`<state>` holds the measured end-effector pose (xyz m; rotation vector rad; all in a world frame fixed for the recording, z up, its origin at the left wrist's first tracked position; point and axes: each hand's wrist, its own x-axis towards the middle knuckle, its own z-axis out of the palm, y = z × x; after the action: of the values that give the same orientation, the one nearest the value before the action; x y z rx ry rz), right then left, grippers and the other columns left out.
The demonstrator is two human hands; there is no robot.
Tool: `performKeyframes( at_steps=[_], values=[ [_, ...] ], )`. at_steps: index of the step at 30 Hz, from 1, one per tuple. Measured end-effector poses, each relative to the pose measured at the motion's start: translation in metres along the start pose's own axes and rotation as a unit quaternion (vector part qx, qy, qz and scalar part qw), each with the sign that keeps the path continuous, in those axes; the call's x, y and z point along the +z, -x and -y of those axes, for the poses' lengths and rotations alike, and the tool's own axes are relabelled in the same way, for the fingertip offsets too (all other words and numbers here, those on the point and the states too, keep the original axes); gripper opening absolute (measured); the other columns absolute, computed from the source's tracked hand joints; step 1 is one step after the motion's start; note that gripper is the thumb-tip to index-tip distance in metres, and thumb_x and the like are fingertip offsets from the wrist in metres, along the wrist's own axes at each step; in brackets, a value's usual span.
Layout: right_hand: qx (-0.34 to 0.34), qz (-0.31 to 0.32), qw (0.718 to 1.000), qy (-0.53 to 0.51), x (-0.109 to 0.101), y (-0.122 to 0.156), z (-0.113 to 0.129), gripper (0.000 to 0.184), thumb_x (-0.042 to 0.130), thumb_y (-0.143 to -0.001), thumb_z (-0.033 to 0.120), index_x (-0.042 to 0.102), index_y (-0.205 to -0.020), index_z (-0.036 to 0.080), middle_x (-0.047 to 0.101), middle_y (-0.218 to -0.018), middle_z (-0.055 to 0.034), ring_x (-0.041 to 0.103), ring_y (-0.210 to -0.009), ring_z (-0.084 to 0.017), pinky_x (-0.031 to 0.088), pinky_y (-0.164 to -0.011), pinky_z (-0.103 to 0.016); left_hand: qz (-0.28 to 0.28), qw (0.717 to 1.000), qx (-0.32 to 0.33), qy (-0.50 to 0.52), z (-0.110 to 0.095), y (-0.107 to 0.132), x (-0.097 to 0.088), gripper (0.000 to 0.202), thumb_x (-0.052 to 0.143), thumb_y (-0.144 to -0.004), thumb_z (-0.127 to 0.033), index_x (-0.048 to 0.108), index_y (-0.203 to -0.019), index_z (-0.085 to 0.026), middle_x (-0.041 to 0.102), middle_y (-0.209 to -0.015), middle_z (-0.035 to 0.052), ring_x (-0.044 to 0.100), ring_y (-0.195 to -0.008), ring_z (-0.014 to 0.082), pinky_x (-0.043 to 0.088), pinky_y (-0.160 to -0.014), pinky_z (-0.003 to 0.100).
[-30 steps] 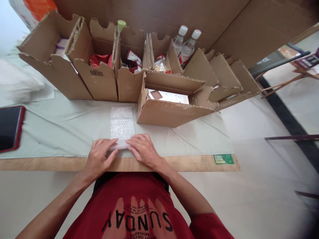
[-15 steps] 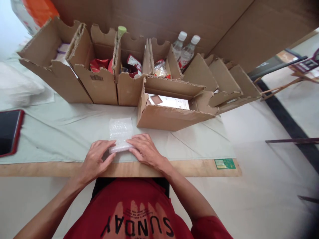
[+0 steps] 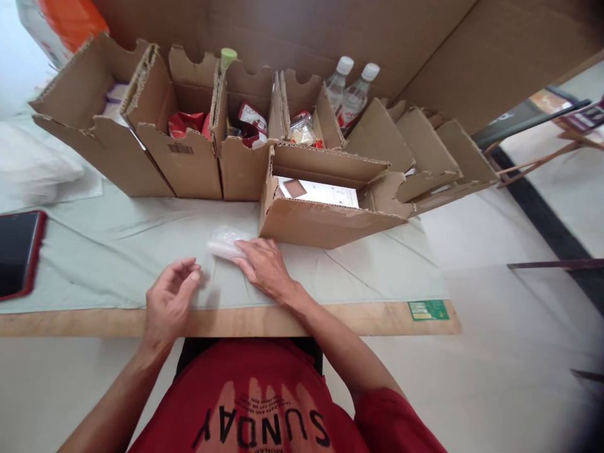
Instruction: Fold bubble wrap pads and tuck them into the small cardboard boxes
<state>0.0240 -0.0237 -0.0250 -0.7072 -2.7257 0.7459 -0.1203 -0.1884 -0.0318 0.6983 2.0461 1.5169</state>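
Note:
My right hand [image 3: 267, 265] is closed on the right end of a folded strip of clear bubble wrap [image 3: 221, 244], which lies low over the cloth. Its fingers lie over the wrap with the thumb at the near side. The wrap is blurred, and I cannot make out whether anything is inside it. My left hand [image 3: 172, 294] is off the wrap, to its near left, above the front of the table. Its fingers are loosely curled and the thumb is a little apart from them, with nothing visible held.
A cardboard bin [image 3: 330, 223] with a white box [image 3: 325, 194] stands just behind my right hand. Several more cardboard bins line the back, alongside two clear bottles [image 3: 353, 97]. A phone [image 3: 19, 255] and white plastic sheeting [image 3: 38, 163] lie at left on the pale cloth [image 3: 117, 251].
My left hand has let go of the bubble wrap and drawn back left. The loose flap is folded in, and my right hand has pushed the wrap away from me.

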Motion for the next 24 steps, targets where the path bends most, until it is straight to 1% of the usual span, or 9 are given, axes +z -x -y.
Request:
performKeyframes(
  at_steps=[2, 4, 8, 10, 12, 14, 18, 21, 24],
  values=[
    [0.028, -0.015, 0.998, -0.06, -0.003, 0.01, 0.009, 0.029, 0.06, -0.104, 0.031, 0.066, -0.129, 0.019, 0.076, -0.119, -0.0094, 0.065, -0.114, -0.025, 0.043, -0.099, -0.04, 0.036, 0.982, -0.101, 0.156, -0.003, 0.018, 0.005, 0.048, 0.076, -0.083, -0.047, 0.067, -0.12, -0.018, 0.074, -0.117, 0.0118, 0.072, -0.11, 0.0284, 0.06, -0.095, 0.047],
    [0.038, -0.023, 0.991, -0.123, -0.005, 0.024, 0.018, 0.024, 0.059, -0.104, 0.033, 0.068, -0.122, 0.021, 0.076, -0.115, -0.0067, 0.066, -0.111, -0.023, 0.044, -0.098, -0.038, 0.071, 0.95, -0.153, 0.262, -0.006, 0.027, 0.014, 0.051, 0.084, -0.074, -0.043, 0.069, -0.117, -0.019, 0.074, -0.123, 0.0129, 0.07, -0.119, 0.0312, 0.059, -0.101, 0.05],
    [0.065, -0.062, 0.974, -0.21, -0.004, 0.049, 0.027, 0.02, 0.062, -0.1, 0.037, 0.071, -0.113, 0.024, 0.07, -0.123, -0.0072, 0.062, -0.118, -0.023, 0.043, -0.105, -0.04, 0.08, 0.918, -0.202, 0.331, -0.015, 0.028, 0.034, 0.056, 0.093, -0.061, -0.039, 0.074, -0.109, -0.019, 0.079, -0.107, 0.0097, 0.074, -0.108, 0.0288, 0.062, -0.095, 0.041],
    [0.1, -0.086, 0.951, -0.279, -0.003, 0.058, 0.025, 0.038, 0.068, -0.095, 0.045, 0.066, -0.125, 0.023, 0.062, -0.14, -0.0109, 0.058, -0.128, -0.025, 0.044, -0.108, -0.042, 0.073, 0.916, -0.211, 0.335, -0.018, 0.028, 0.039, 0.058, 0.095, -0.057, -0.037, 0.075, -0.108, -0.019, 0.08, -0.098, 0.0079, 0.075, -0.1, 0.0276, 0.063, -0.089, 0.038],
    [0.135, -0.075, 0.91, -0.386, -0.003, 0.066, 0.02, 0.066, 0.075, -0.085, 0.053, 0.056, -0.14, 0.022, 0.057, -0.147, -0.0142, 0.06, -0.128, -0.026, 0.049, -0.105, -0.041, 0.073, 0.914, -0.218, 0.335, -0.019, 0.03, 0.042, 0.058, 0.096, -0.053, -0.035, 0.076, -0.105, -0.018, 0.08, -0.092, 0.0067, 0.076, -0.094, 0.0274, 0.063, -0.086, 0.037],
    [0.164, -0.054, 0.87, -0.462, -0.003, 0.075, 0.016, 0.076, 0.08, -0.078, 0.056, 0.056, -0.14, 0.02, 0.064, -0.138, -0.0135, 0.065, -0.116, -0.024, 0.052, -0.098, -0.039, 0.076, 0.912, -0.227, 0.333, -0.017, 0.034, 0.044, 0.058, 0.097, -0.051, -0.035, 0.076, -0.101, -0.017, 0.079, -0.087, 0.0059, 0.076, -0.089, 0.027, 0.064, -0.082, 0.036],
    [0.206, -0.076, 0.857, -0.467, -0.005, 0.089, 0.014, 0.048, 0.081, -0.077, 0.051, 0.071, -0.11, 0.019, 0.072, -0.098, -0.0045, 0.066, -0.088, -0.018, 0.053, -0.085, -0.033, 0.091, 0.917, -0.219, 0.32, -0.008, 0.042, 0.052, 0.052, 0.097, -0.055, -0.038, 0.075, -0.097, -0.017, 0.077, -0.085, 0.0039, 0.074, -0.08, 0.0215, 0.062, -0.075, 0.031],
    [0.207, -0.089, 0.861, -0.456, -0.028, 0.092, 0.015, 0.038, 0.08, -0.078, 0.046, 0.073, -0.105, 0.02, 0.072, -0.092, -0.0021, 0.062, -0.078, -0.015, 0.052, -0.077, -0.031, 0.095, 0.929, -0.198, 0.299, -0.005, 0.042, 0.058, 0.052, 0.098, -0.053, -0.04, 0.074, -0.094, -0.017, 0.075, -0.083, 0.0021, 0.071, -0.075, 0.0178, 0.06, -0.072, 0.027],
    [0.157, -0.11, 0.885, -0.424, -0.085, 0.093, 0.012, 0.028, 0.078, -0.083, 0.04, 0.075, -0.104, 0.022, 0.074, -0.096, -0.0023, 0.063, -0.08, -0.016, 0.054, -0.077, -0.031, 0.124, 0.93, -0.138, 0.317, -0.011, 0.03, 0.058, 0.058, 0.095, -0.056, -0.054, 0.074, -0.098, -0.02, 0.076, -0.092, 0.0033, 0.072, -0.081, 0.0202, 0.061, -0.077, 0.03]
  ],
)
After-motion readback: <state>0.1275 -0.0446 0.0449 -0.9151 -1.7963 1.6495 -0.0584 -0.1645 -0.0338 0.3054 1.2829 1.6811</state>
